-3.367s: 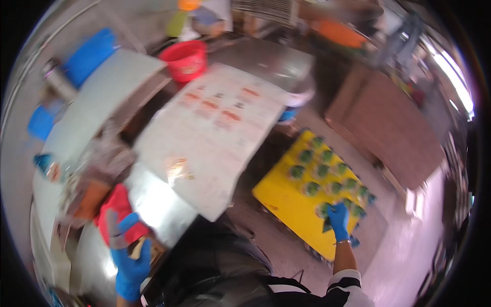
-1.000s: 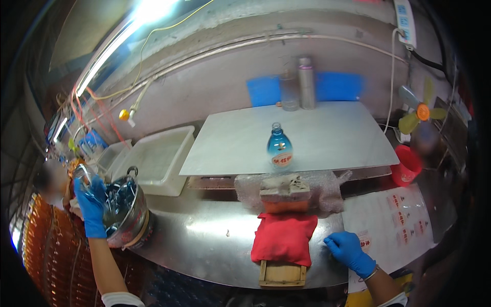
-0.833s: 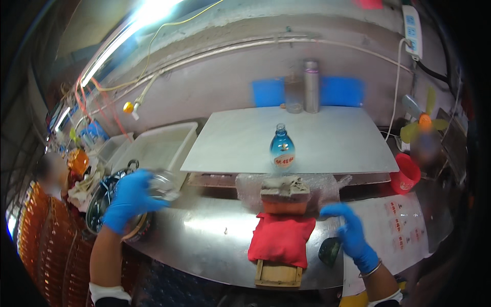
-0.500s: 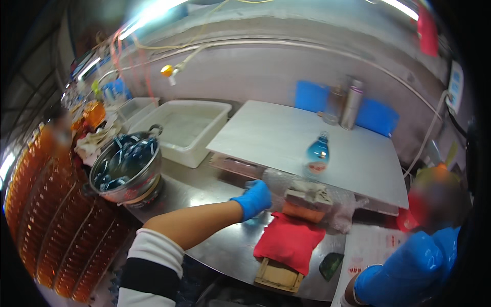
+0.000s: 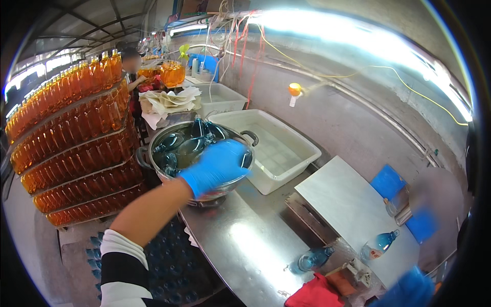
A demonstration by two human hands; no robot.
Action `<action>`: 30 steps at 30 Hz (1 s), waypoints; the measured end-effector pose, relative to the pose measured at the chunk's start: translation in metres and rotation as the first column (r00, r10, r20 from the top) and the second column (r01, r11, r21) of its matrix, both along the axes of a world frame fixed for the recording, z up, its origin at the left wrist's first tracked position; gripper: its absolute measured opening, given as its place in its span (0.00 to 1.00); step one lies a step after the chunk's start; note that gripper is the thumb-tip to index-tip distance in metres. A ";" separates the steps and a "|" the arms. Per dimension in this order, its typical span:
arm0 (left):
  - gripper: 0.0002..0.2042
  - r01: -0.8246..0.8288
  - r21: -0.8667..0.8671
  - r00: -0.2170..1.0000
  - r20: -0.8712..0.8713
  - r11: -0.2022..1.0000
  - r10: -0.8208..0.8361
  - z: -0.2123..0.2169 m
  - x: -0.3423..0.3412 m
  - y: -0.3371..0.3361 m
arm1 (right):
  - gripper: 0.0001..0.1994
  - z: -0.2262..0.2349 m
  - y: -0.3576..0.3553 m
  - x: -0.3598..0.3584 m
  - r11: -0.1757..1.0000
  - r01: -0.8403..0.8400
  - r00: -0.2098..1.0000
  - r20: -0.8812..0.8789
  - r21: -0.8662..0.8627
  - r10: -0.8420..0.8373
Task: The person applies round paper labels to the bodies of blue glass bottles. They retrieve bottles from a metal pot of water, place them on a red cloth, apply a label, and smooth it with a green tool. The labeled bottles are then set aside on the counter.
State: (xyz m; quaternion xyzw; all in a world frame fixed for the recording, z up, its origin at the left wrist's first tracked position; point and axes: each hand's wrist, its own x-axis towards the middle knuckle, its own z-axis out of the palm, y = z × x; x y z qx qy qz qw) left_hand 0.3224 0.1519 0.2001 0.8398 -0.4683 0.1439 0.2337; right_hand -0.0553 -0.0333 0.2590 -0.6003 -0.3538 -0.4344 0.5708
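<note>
My left hand [image 5: 217, 165], in a blue glove, reaches over the near right rim of a metal pot [image 5: 144, 159]. Motion blurs its fingers, so I cannot tell whether they grip anything. Inside the pot lie several blue glass bottles [image 5: 198, 127] in liquid. My right hand [image 5: 406, 292], also gloved in blue, is a smear at the lower right edge with its fingers unreadable. Close to it are a red cloth [image 5: 316, 292] and a block-like stand [image 5: 350, 279]. One blue bottle [image 5: 313, 259] lies beside these; a labelled blue bottle [image 5: 377, 245] is on the white board [image 5: 342, 197].
Behind the pot sits a white plastic tub [image 5: 276, 174]. Stacked layers of amber bottles [image 5: 76, 138] rise at the left, with blue bottles [image 5: 169, 261] on the floor below. Folded cloths [image 5: 171, 105] and a person [image 5: 134, 66] are farther back. The steel table [image 5: 240, 245] runs between.
The view has swung left. My left hand has moved from beside the bubble wrap to over the pot. A second blue bottle now shows by the red cloth.
</note>
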 end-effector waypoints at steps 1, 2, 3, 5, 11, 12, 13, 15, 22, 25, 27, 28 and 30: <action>0.25 -0.151 0.111 0.988 0.004 0.982 0.152 0.000 0.026 0.016 | 0.13 -0.007 -0.009 0.028 0.999 -0.035 0.997 -0.072 -0.036 0.032; 0.29 -0.287 0.210 0.957 0.015 0.935 0.290 -0.005 0.045 0.022 | 0.18 -0.017 -0.022 0.064 0.995 -0.062 0.987 -0.153 -0.078 0.050; 0.30 -0.323 0.344 0.941 0.015 0.882 0.339 -0.015 0.060 0.041 | 0.23 -0.047 -0.035 0.106 0.989 -0.148 0.968 -0.208 -0.029 0.139; 0.33 -0.271 0.460 0.939 -0.066 0.846 0.337 -0.029 0.077 0.040 | 0.09 -0.016 -0.008 0.157 0.975 0.085 0.786 -0.588 -0.206 -0.193; 0.35 -0.228 0.460 0.942 -0.121 0.858 0.315 -0.027 0.093 0.033 | 0.11 -0.027 0.024 0.343 0.365 0.168 0.788 -0.097 -0.916 -0.608; 0.35 -0.205 0.427 0.948 -0.137 0.881 0.287 -0.022 0.095 0.035 | 0.11 -0.031 0.027 0.365 0.258 0.134 0.783 -0.057 -0.957 -0.619; 0.34 -0.240 0.356 0.923 -0.205 0.903 0.326 -0.016 0.095 0.036 | 0.12 -0.032 0.036 0.378 0.111 0.017 0.739 -0.062 -0.994 -0.671; 0.30 -0.299 0.185 0.781 -0.517 0.936 0.351 -0.005 0.112 0.054 | 0.15 -0.035 0.062 0.403 -0.137 -0.229 0.677 -0.056 -0.964 -0.734; 0.21 -0.101 -0.354 0.649 -0.732 0.930 -0.208 -0.005 0.112 0.095 | 0.20 -0.072 0.077 0.415 0.149 -0.290 0.523 -0.286 -0.946 -0.803; 0.21 0.025 -0.408 0.955 -0.260 0.913 -0.142 -0.004 0.084 0.108 | 0.19 -0.097 0.078 0.427 0.270 -0.109 0.626 -0.277 -0.957 -0.729; 0.20 -0.035 -0.281 0.972 -0.233 0.959 -0.033 0.005 0.082 0.111 | 0.20 -0.103 0.082 0.436 0.173 -0.084 0.710 -0.181 -0.981 -0.681; 0.20 -0.063 -0.224 0.976 -0.218 0.973 0.013 0.006 0.082 0.111 | 0.21 -0.096 0.080 0.437 0.027 -0.102 0.749 -0.095 -0.994 -0.655; 0.17 -0.100 -0.318 0.985 -0.164 0.943 0.049 0.003 0.074 0.106 | 0.24 -0.077 0.072 0.437 -0.088 -0.154 0.785 -0.067 -0.984 -0.616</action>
